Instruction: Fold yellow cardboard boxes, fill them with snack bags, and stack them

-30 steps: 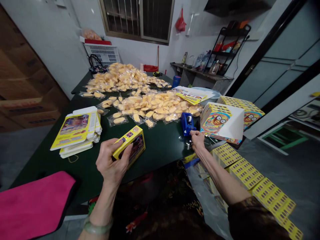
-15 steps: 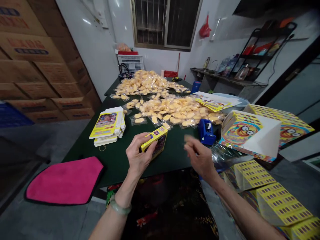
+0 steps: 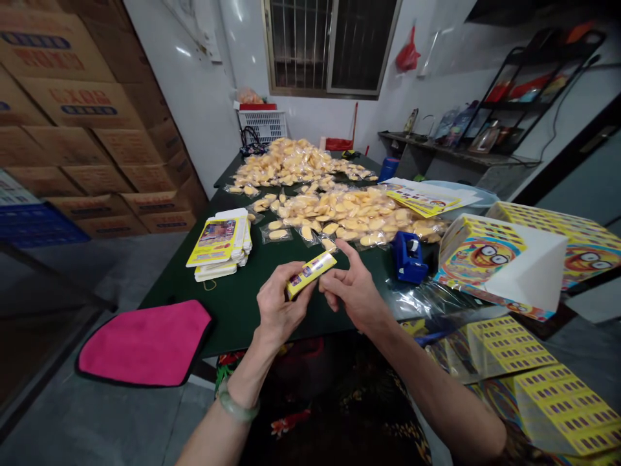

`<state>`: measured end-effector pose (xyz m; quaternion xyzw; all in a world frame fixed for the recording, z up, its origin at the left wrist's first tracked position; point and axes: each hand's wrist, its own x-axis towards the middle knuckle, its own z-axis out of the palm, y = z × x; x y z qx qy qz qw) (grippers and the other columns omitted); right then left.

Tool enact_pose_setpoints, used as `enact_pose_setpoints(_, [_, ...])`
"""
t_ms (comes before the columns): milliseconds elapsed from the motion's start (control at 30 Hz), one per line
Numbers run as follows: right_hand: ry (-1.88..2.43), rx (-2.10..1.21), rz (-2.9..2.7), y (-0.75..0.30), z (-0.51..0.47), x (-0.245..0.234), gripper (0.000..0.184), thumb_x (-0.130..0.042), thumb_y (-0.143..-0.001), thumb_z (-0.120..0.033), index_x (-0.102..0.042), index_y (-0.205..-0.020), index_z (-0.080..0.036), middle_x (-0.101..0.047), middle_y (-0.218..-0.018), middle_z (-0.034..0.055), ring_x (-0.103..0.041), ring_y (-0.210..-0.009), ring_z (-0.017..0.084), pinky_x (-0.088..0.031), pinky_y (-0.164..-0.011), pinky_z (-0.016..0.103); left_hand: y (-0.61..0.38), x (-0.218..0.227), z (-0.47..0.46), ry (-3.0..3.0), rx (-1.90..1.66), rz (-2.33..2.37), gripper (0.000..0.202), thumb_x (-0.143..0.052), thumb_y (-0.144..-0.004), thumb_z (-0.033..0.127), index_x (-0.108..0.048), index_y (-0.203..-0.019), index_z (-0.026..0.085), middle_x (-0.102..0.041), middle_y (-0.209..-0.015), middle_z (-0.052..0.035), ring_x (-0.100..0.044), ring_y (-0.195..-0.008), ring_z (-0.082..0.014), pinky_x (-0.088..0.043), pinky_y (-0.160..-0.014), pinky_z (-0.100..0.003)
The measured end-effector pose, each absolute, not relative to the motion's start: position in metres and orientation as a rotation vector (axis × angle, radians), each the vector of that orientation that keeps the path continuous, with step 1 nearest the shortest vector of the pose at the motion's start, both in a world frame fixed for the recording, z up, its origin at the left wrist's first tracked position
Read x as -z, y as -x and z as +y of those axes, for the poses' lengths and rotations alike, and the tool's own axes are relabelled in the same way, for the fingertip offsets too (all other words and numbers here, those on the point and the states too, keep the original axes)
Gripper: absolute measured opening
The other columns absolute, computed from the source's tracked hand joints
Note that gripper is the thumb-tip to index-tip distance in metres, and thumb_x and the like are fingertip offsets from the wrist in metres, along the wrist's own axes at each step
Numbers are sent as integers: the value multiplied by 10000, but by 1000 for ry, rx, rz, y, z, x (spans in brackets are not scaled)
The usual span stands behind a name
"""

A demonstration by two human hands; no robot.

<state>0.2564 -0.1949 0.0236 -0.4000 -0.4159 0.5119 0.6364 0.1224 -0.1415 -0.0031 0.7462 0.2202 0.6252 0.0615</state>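
Note:
My left hand (image 3: 283, 301) grips a small yellow printed carton (image 3: 310, 274) over the dark green table (image 3: 272, 318), its narrow side turned up. Close against the carton's right end is my right hand (image 3: 353, 288), with its index finger stretched out and its other fingers bent. It shows nothing held; whether its fingertips touch the carton is unclear. A blue tape dispenser (image 3: 410, 259) stands to the right of that hand. Beyond both hands spreads a heap of clear-wrapped, pale yellow pieces (image 3: 334, 213). Left of them lies a stack of flat yellow cartons (image 3: 218, 243).
A pink cloth (image 3: 145, 343) with a dark border hangs over the table's left corner. Printed display boxes (image 3: 504, 259) stand at the right, with more yellow boxes (image 3: 557, 401) below. Cardboard boxes (image 3: 97, 103) are piled at the left wall. Clear plastic (image 3: 427, 301) lies near the dispenser.
My right hand has moved left from beside the tape dispenser to the carton, its index finger now extended. The carton in my left hand has tilted, with its narrow side facing up more.

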Motion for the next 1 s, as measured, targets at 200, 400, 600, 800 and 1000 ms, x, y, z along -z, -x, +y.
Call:
enact_pose_setpoints(200, [1064,-1250,-845,-253,-189,-25,964,-772,-572,-411,-236,-1323,-133,-571,-515,-82,-406,-341,71,-325,-304,157,-118,0,-145,-2394,-1830,596,235,-683,-753,115,-593,-959,182,-684,-916,-59,-659,-806,-139,-524,-698,-214])
enact_pose_setpoints(400, [1185,-1295,-861,-238,-180,-18,484,-638,-660,-531,-417,-909,-180,-476,-413,-93,-346,-287,66,-268,-263,161,-116,-2,-151,-2451,-1825,613,221,-672,-762,85,-616,-959,170,-678,-943,-60,-648,-812,-121,-522,-706,-208])
enact_pose_setpoints(600, [1080,-1083,-900,-223,-179,-9,576,-643,-683,-601,-385,-1001,-194,-443,-407,-120,-315,-312,52,-240,-311,148,-110,-13,-156,-2228,-1843,693,217,-648,-788,93,-644,-989,176,-642,-952,-52,-626,-854,-116,-515,-745,-221])
enact_pose_setpoints(800, [1324,-1059,-1197,-237,-177,21,576,-638,-728,-547,-509,-1136,-161,-432,-474,-89,-378,-392,71,-305,-401,181,-84,-8,-159,-1935,-1692,732,156,-633,-805,170,-693,-945,203,-630,-975,-47,-614,-905,-138,-511,-770,-242])
enact_pose_setpoints(1000, [1667,200,-1794,-258,-198,59,562,-543,-818,-183,-430,-1368,-200,-512,-1229,172,-520,-1142,314,-482,-846,436,-56,-8,-146,-1090,-1906,1090,272,-728,-681,304,-682,-915,173,-675,-912,-36,-628,-818,-147,-510,-768,-277])
